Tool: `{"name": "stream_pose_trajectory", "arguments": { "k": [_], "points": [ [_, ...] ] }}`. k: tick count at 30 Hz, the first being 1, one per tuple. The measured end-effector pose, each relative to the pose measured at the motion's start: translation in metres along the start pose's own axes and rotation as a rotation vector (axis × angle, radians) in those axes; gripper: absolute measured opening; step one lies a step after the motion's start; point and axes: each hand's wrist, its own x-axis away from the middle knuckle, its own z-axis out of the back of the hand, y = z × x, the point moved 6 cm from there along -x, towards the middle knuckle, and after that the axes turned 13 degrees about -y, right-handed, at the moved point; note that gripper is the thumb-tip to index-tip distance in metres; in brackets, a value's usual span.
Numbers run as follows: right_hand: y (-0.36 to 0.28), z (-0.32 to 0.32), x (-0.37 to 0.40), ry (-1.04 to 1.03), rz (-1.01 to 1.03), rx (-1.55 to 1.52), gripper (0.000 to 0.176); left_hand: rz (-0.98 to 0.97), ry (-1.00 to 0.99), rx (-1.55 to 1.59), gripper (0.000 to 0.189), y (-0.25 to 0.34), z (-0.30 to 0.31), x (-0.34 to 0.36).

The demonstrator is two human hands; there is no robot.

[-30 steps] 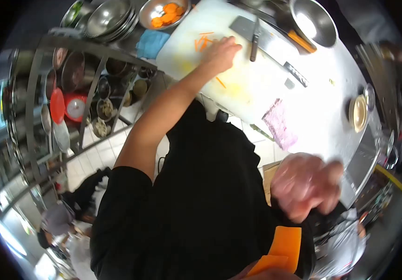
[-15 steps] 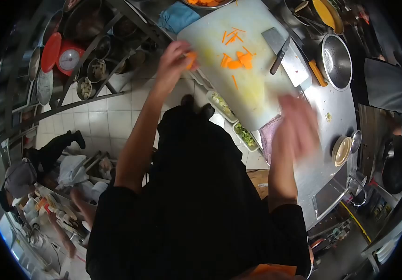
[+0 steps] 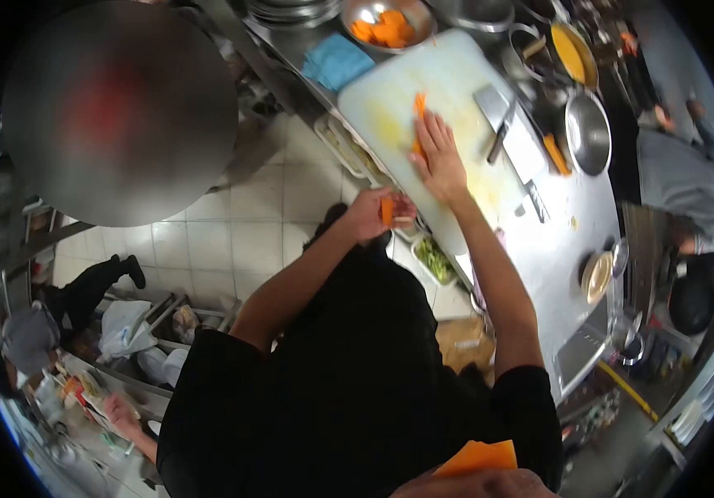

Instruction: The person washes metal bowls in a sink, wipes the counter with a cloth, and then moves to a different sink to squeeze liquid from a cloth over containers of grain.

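My left hand is at the near left side of the cutting board, its fingers curled around an orange carrot piece. On the white board, my right hand lies flat with fingers stretched over carrot pieces; part of them is hidden beneath it. To the right of that hand rests a cleaver with a black handle, and a small dark-handled knife lies across its blade.
A steel bowl of carrot slices and a blue cloth sit beyond the board. An empty steel bowl stands right. Below is a container of chopped greens. A blurred grey disc covers the upper left. A co-worker stands right.
My right hand has swung up from the board's near right side onto the carrot pieces, which are now gathered under it. My left hand has come down and right, still holding carrot.
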Motion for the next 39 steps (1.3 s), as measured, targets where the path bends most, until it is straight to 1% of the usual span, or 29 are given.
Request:
{"name": "stream_pose_trajectory", "arguments": {
  "k": [1, 2, 4, 5, 7, 8, 10, 11, 12, 14, 15, 16, 17, 18, 19, 20, 21, 22, 23, 24, 26, 28, 30, 31, 32, 33, 35, 37, 39],
  "points": [
    [-0.006, 0.0, 0.004, 0.02, 0.01, -0.028, 0.056, -0.024, 0.016, 0.014, 0.04, 0.005, -0.011, 0.004],
    [-0.013, 0.0, 0.011, 0.039, 0.034, -0.061, 0.054, -0.053, -0.046, 0.112, 0.037, 0.007, -0.015, 0.008],
    [-0.026, 0.001, 0.026, 0.027, 0.043, -0.04, 0.048, -0.098, 0.041, 0.0, 0.033, 0.015, -0.032, 0.025],
    [-0.033, -0.001, 0.028, 0.033, 0.104, -0.041, 0.048, -0.156, 0.052, -0.017, 0.033, 0.021, -0.031, 0.036],
    [-0.03, 0.004, 0.04, 0.123, 0.116, -0.045, 0.043, -0.267, -0.177, -0.069, 0.036, 0.021, -0.048, 0.044],
    [-0.027, 0.003, 0.047, 0.126, 0.134, -0.037, 0.043, -0.284, -0.182, -0.076, 0.036, 0.015, -0.051, 0.046],
    [-0.028, 0.003, 0.056, 0.119, 0.184, -0.047, 0.043, -0.407, -0.084, -0.273, 0.042, 0.014, -0.066, 0.063],
    [-0.028, 0.002, 0.062, 0.102, 0.187, -0.021, 0.041, -0.452, -0.102, -0.324, 0.046, 0.007, -0.073, 0.07],
    [-0.025, 0.0, 0.07, 0.102, 0.233, -0.03, 0.041, -0.493, -0.083, -0.337, 0.046, -0.007, -0.074, 0.069],
    [-0.002, -0.021, 0.076, 0.058, 0.192, 0.042, 0.037, -0.681, -0.015, -0.313, 0.05, -0.035, -0.074, 0.069],
    [0.015, -0.041, 0.075, 0.1, 0.189, 0.047, 0.042, -0.723, -0.075, -0.298, 0.049, -0.055, -0.08, 0.075],
    [0.019, -0.045, 0.074, 0.098, 0.243, 0.044, 0.043, -0.774, -0.128, -0.292, 0.048, -0.078, -0.083, 0.075],
    [0.018, -0.042, 0.077, 0.051, 0.208, -0.238, 0.044, -0.821, -0.101, -0.272, 0.044, -0.1, -0.071, 0.07],
    [0.015, -0.04, 0.079, 0.054, 0.268, -0.065, 0.043, -0.855, -0.086, -0.208, 0.037, -0.122, -0.072, 0.067],
    [0.011, -0.033, 0.079, 0.099, 0.349, -0.037, 0.042, -0.839, 0.061, -0.133, 0.029, -0.133, -0.075, 0.064],
    [0.009, -0.033, 0.082, 0.135, 0.366, -0.104, 0.041, -0.805, 0.0, -0.006, 0.024, -0.143, -0.063, 0.05],
    [0.0, -0.03, 0.089, 0.114, 0.393, 0.009, 0.04, -0.792, -0.006, 0.08, 0.016, -0.147, -0.058, 0.04],
    [-0.006, -0.033, 0.091, 0.126, 0.449, 0.0, 0.04, -0.748, 0.064, 0.177, 0.014, -0.145, -0.05, 0.026],
    [-0.004, -0.041, 0.094, 0.1, 0.433, -0.008, 0.039, -0.774, 0.182, 0.089, 0.018, -0.142, -0.05, 0.02],
    [-0.005, -0.045, 0.093, 0.081, 0.398, -0.008, 0.039, -0.781, 0.218, 0.056, 0.02, -0.133, -0.029, 0.006],
    [-0.002, -0.058, 0.104, 0.03, 0.367, -0.119, 0.039, -0.843, 0.187, 0.09, 0.02, -0.115, 0.002, -0.029],
    [-0.01, -0.056, 0.126, 0.044, 0.366, -0.038, 0.039, -0.953, 0.059, 0.046, 0.024, -0.107, 0.001, -0.042],
    [-0.032, -0.031, 0.156, 0.069, 0.381, -0.158, 0.036, -1.109, -0.004, 0.143, 0.025, -0.102, -0.012, -0.048],
    [-0.035, -0.029, 0.165, 0.073, 0.321, -0.168, 0.036, -1.112, 0.102, 0.141, 0.025, -0.103, -0.005, -0.05],
    [-0.043, -0.03, 0.175, 0.084, 0.36, -0.166, 0.034, -1.116, 0.214, 0.133, 0.025, -0.103, 0.004, -0.046],
    [-0.051, -0.033, 0.181, 0.088, 0.404, -0.164, 0.033, -1.123, 0.221, 0.117, 0.025, -0.103, 0.006, -0.047],
    [-0.052, -0.057, 0.189, 0.144, 0.477, -0.184, 0.031, -1.156, 0.125, 0.106, 0.026, -0.104, 0.017, -0.051],
    [-0.059, -0.066, 0.198, 0.021, 0.512, -0.044, 0.029, -1.185, -0.052, 0.109, 0.027, -0.111, 0.031, -0.057],
    [-0.053, -0.071, 0.204, 0.007, 0.448, -0.226, 0.031, -1.177, -0.237, 0.163, 0.027, -0.121, 0.038, -0.06]
  ]
}}
